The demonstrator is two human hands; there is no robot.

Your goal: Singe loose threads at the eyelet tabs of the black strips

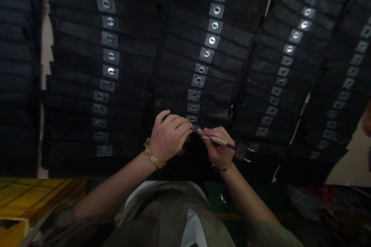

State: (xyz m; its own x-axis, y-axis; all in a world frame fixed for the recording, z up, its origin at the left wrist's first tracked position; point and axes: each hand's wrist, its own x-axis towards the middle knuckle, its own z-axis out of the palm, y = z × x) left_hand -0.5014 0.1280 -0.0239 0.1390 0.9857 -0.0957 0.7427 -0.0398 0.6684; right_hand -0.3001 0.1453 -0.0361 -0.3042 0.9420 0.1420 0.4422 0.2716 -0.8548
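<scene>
Close work at black strips (179,60), lower centre of frame.
Right hand (218,150) gripped pale-handled tool (216,141); left hand (169,135) curled at metal tab (195,128), grip unclear.

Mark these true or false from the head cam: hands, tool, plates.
The right hand holds a slim pale-handled tool. True.
The left hand wears a glove. False: it is bare, with a beaded bracelet at the wrist.
The metal plates on the black strips have central holes. True.
The tool's pale end points away from the left hand. False: it points toward the left hand.
</scene>
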